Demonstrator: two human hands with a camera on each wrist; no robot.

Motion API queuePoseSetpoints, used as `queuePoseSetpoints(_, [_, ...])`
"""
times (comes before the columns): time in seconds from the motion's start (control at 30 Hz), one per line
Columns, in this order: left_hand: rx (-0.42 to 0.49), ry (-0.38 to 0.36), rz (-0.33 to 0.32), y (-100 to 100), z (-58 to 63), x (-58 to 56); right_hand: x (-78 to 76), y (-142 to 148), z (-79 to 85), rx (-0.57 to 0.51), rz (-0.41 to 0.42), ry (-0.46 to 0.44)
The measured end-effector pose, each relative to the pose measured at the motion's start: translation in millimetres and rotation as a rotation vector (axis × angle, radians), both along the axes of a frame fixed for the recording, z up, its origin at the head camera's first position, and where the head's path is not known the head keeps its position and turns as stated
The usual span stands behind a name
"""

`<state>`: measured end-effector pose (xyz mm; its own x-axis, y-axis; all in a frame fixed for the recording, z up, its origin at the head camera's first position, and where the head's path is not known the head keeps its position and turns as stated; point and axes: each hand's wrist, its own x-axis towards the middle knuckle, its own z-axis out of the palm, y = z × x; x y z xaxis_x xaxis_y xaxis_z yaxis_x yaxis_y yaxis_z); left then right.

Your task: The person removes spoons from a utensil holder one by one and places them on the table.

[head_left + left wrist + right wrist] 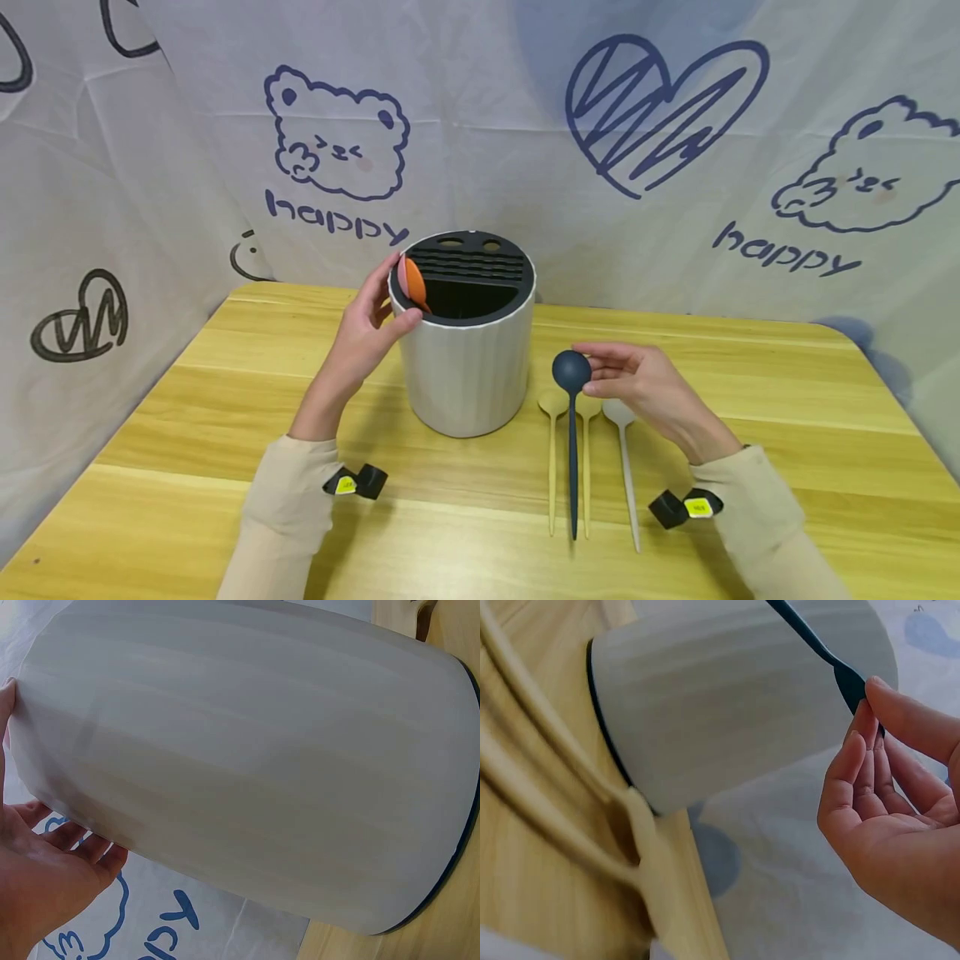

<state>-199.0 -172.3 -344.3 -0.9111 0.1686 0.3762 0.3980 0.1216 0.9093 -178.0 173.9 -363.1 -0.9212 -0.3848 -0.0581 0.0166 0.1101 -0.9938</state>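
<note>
A white ribbed utensil holder [468, 375] with a black slotted lid stands upright at the middle of the table. My left hand [360, 333] holds it by the left of its rim, thumb in front and fingers round the side; its wall [262, 750] fills the left wrist view. An orange spoon [416, 282] and a pink utensil [403, 277] lean in the lid's large opening. My right hand [645, 387] pinches a dark blue spoon [572, 371] by its bowl, handle toward me. Above the table in the right wrist view, the blue spoon [849, 686] is partly covered by fingertips.
Two pale yellow spoons [552, 405] and a light grey spoon [619, 413] lie on the wooden table [450, 517], right of the holder and under my right hand. A printed white cloth [480, 150] hangs behind the table.
</note>
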Motion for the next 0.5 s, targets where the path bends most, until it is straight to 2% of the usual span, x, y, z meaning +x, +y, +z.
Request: queuePoseSetpoints(0.5, [0.001, -0.008, 0.007, 0, -1.4, -1.0, -13.2, 23, -16.2, 0.036, 0.041, -0.039])
